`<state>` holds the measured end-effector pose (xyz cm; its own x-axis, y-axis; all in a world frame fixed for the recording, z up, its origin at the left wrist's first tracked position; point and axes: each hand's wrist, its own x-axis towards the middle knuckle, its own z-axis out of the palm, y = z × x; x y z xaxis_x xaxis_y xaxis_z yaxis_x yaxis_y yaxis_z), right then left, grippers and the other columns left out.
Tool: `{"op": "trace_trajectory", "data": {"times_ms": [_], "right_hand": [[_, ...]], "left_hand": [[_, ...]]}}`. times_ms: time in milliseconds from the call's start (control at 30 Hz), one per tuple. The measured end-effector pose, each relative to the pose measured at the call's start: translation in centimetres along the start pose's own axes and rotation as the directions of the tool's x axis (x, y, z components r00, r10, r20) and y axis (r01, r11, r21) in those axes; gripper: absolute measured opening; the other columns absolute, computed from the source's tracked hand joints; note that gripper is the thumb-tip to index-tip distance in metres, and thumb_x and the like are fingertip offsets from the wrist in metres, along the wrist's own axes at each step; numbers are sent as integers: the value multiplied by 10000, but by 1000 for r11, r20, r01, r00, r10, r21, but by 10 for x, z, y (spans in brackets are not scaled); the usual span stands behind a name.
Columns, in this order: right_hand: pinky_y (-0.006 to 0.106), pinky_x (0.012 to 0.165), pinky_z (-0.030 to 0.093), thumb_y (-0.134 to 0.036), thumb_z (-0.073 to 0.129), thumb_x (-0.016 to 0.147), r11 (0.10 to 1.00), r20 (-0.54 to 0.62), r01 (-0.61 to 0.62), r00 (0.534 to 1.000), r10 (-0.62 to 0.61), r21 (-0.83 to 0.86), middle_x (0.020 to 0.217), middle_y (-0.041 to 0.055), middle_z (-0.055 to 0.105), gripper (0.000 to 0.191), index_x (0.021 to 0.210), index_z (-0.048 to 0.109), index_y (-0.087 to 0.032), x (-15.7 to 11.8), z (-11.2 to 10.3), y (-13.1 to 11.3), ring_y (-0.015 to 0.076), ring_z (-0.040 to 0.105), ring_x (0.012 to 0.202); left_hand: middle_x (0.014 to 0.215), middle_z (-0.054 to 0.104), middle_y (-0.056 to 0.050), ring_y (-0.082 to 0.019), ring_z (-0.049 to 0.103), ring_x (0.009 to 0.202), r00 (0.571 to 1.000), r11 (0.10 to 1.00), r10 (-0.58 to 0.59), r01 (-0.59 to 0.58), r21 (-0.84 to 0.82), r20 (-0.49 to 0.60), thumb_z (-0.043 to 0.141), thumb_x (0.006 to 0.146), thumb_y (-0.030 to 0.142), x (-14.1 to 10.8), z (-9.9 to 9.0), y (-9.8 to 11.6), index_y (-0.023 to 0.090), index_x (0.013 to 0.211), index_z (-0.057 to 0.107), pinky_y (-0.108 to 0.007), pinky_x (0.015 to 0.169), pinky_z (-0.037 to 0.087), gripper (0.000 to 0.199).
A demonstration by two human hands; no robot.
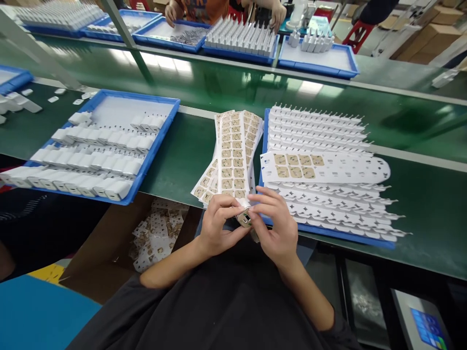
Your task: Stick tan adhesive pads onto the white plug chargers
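Between both hands, close to the table's front edge, is a small white plastic housing (242,203) with a tan adhesive sticker (244,218) on the end that faces me. My left hand (220,227) is closed around the housing's left side, thumb below and fingers above. From the right, my right hand (276,224) has its thumb and index finger at the sticker's edge, with the other fingers partly raised. Just beyond the hands lies a stack of sticker sheets (232,146). A partly used sheet (343,167) rests across the white parts (317,127) in the right tray.
A blue tray (160,138) at left carries rows of white housings (105,141). The right blue tray (266,129) holds rows of stemmed parts. A cardboard box (95,260) with used backing sheets (158,236) stands below. Another person's hands (278,15) work across the green bench.
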<state>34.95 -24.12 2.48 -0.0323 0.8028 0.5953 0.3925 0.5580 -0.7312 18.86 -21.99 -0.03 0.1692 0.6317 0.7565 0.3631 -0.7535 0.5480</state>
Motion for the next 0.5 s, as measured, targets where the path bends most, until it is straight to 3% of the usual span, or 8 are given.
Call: {"op": "trace_trajectory", "data": {"times_ms": [67,133,167,233,267,300,400,500], "right_hand": [[440,963,525,-59,685,845,976,22,192,981,-191,-101,1050,61,705,241,997,670,-246,1,1,-3,251,620,1134],[372,859,554,-63,679,844,970,57,245,968,-244,2,967,49,695,234,1001,657,-236,-2,6,-6,215,652,989],[341,812,558,-68,657,861,972,107,208,970,-219,106,935,38,695,222,1007,645,-234,-5,12,-7,192,662,916],[286,724,547,-96,613,907,966,289,13,953,-89,257,890,20,698,171,1010,630,-231,-12,30,-5,155,662,791],[266,691,537,-124,601,926,956,414,-113,910,-10,271,870,14,698,143,1022,629,-227,-16,43,-1,144,656,746],[252,666,525,-160,598,937,943,540,-237,838,76,235,847,9,695,119,1034,635,-220,-22,59,4,137,647,712],[255,686,509,-200,579,921,882,800,-467,551,238,59,806,9,696,198,1100,663,-194,-41,113,30,152,649,718],[265,672,496,-137,550,882,887,839,-462,477,261,-13,757,32,703,194,978,715,-165,-60,161,56,172,660,704]], "left_hand": [[994,627,-53,-185,652,922,997,997,-70,70,-21,12,770,805,211,1,-7,-5,221,1119,572,-328,783,586,370],[1048,634,-70,-187,660,963,980,978,-201,201,-54,7,781,800,230,0,-16,-13,212,1116,585,-299,761,601,373],[1070,634,-74,-187,662,983,963,961,-269,268,-66,-7,789,794,242,-1,-21,-18,210,1108,591,-285,754,606,373],[1091,635,-71,-186,664,1009,923,923,-382,378,-67,-56,792,785,246,-5,-35,-27,210,1108,595,-272,762,612,380],[1091,637,-67,-185,665,1011,905,908,-418,414,-55,-82,782,787,235,-7,-44,-31,212,1128,592,-274,773,613,392],[1091,640,-65,-182,667,1005,893,899,-439,437,-35,-102,765,791,219,-9,-53,-35,214,1160,589,-275,782,611,409],[1105,653,-66,-189,658,1013,904,897,-404,422,134,-142,708,806,176,-7,-89,-45,225,1204,614,-316,850,588,412],[1094,681,-62,-212,639,1010,921,852,-359,390,351,-152,689,804,193,16,-136,-69,224,1123,656,-345,855,557,323]]}}
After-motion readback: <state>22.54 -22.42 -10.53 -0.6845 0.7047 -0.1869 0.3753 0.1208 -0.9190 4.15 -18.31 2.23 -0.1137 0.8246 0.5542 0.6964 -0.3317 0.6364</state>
